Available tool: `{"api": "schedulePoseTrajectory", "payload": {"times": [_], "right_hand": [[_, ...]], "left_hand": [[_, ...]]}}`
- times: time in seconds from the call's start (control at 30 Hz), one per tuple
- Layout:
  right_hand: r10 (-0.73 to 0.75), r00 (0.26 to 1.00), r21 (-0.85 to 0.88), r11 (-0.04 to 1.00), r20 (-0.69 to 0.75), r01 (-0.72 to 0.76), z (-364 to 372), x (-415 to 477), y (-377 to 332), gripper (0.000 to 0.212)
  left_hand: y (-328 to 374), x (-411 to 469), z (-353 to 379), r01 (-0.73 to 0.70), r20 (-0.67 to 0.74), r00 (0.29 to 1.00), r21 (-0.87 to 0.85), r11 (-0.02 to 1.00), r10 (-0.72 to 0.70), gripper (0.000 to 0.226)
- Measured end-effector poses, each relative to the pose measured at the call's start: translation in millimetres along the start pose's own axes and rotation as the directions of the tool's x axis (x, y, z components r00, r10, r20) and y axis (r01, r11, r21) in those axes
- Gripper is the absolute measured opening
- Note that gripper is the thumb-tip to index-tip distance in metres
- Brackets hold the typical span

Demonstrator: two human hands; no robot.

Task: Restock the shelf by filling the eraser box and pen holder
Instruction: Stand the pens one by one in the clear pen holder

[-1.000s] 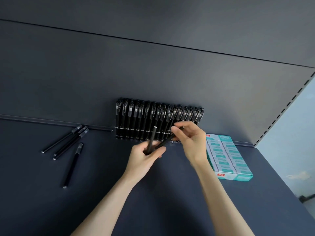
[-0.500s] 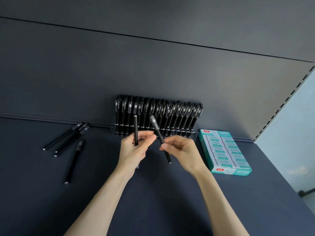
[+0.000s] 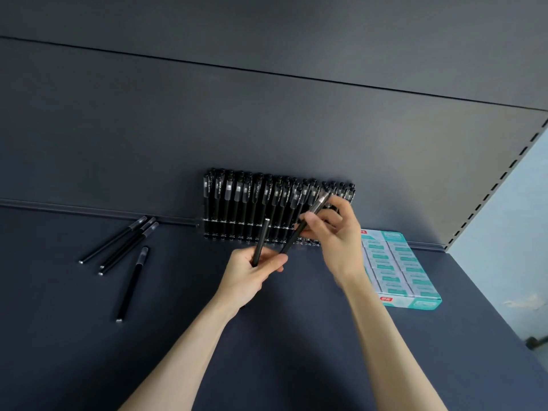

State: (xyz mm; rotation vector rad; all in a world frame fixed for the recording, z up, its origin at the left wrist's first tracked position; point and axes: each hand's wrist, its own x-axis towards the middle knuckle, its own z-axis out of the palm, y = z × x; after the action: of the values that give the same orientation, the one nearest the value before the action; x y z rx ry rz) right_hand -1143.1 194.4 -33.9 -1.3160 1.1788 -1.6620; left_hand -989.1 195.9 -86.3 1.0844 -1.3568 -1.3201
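Pens look light, stiff and slick to me, so a mid-barrel pinch seems safest. My right hand (image 3: 336, 235) pinches the tilted pen (image 3: 292, 239) at the right end of the pen holder (image 3: 225, 232); my left hand (image 3: 252, 277) curls round the upright pen (image 3: 262, 238), just in front of it.

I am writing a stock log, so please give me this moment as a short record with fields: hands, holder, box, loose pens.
left hand: grips a pen, nearly upright
right hand: pinches a second pen, tilted, upper end at the right part of the holder
holder: a row of black pens standing at the back of the shelf
box: teal, right of the holder, rows of erasers inside
loose pens: four, lying on the shelf left of the holder
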Motion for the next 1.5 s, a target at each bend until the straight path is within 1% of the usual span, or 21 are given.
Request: {"api": "schedulePoseTrajectory", "payload": {"times": [0.07, 0.13, 0.23, 0.33, 0.47, 0.57, 0.67, 0.8, 0.9, 1.03, 1.13, 1.23, 1.37, 1.43, 1.5], "right_hand": [[-0.044, 0.997, -0.038, 0.998, -0.061, 0.042, -1, 8, -3, 0.034], [-0.102, 0.988, -0.097, 0.991, -0.115, 0.091, -3, 16, -6, 0.04], [-0.203, 0.958, -0.255, 0.956, -0.204, 0.148, -6, 29, -7, 0.046], [-0.269, 0.939, -0.365, 0.914, -0.215, 0.179, -8, 39, -3, 0.042], [-0.343, 0.917, -0.438, 0.87, -0.202, 0.228, -5, 44, 6, 0.041], [-0.345, 0.922, -0.48, 0.847, -0.173, 0.227, -2, 46, 11, 0.04], [-0.348, 0.931, -0.532, 0.812, -0.113, 0.239, 0, 44, 15, 0.038], [-0.398, 0.915, -0.629, 0.728, -0.063, 0.273, 2, 44, 20, 0.036], [-0.435, 0.9, -0.671, 0.674, -0.023, 0.308, 2, 45, 26, 0.033], [-0.458, 0.889, -0.684, 0.655, -0.021, 0.322, 1, 46, 28, 0.032], [-0.47, 0.883, -0.708, 0.623, 0.002, 0.333, 0, 48, 27, 0.031], [-0.444, 0.896, -0.733, 0.605, 0.015, 0.312, 1, 50, 24, 0.031], [-0.354, 0.934, -0.771, 0.581, 0.047, 0.259, 1, 48, 23, 0.03], [-0.346, 0.937, -0.777, 0.579, 0.039, 0.247, 1, 44, 24, 0.03], [-0.374, 0.927, -0.756, 0.603, 0.012, 0.254, 0, 38, 22, 0.03]], "left_hand": [[0, 0, 1, 0.005, -0.007, 1.0, 0.007, 1.0, -0.005, 0.02], [1, 1, 3, -0.003, -0.029, 1.0, -0.016, 1.0, 0.002, 0.024], [2, 2, 4, -0.035, -0.04, 0.999, -0.039, 0.999, 0.034, 0.032], [3, 2, 5, -0.004, -0.023, 1.0, -0.022, 1.0, 0.003, 0.036], [3, 4, 6, 0.033, -0.034, 0.999, -0.041, 0.999, -0.034, 0.032], [1, 6, 5, 0.031, -0.035, 0.999, -0.075, 0.997, -0.033, 0.027], [1, 5, 5, -0.013, -0.042, 0.999, -0.067, 0.998, 0.01, 0.025], [3, 4, 3, -0.016, -0.044, 0.999, -0.087, 0.996, 0.012, 0.025], [3, 5, 4, -0.022, -0.05, 0.999, -0.114, 0.993, 0.016, 0.023], [4, 4, 4, -0.069, -0.056, 0.996, -0.115, 0.991, 0.062, 0.021], [4, 2, 5, -0.074, -0.044, 0.997, -0.116, 0.99, 0.069, 0.02], [4, 2, 6, -0.031, -0.038, 0.999, -0.116, 0.993, 0.026, 0.02], [3, 3, 6, 0.009, -0.056, 0.998, -0.144, 0.99, -0.018, 0.022], [4, 3, 5, 0.001, -0.054, 0.998, -0.155, 0.988, -0.01, 0.02], [5, 1, 4, -0.023, -0.037, 0.999, -0.149, 0.989, 0.018, 0.017]]}}
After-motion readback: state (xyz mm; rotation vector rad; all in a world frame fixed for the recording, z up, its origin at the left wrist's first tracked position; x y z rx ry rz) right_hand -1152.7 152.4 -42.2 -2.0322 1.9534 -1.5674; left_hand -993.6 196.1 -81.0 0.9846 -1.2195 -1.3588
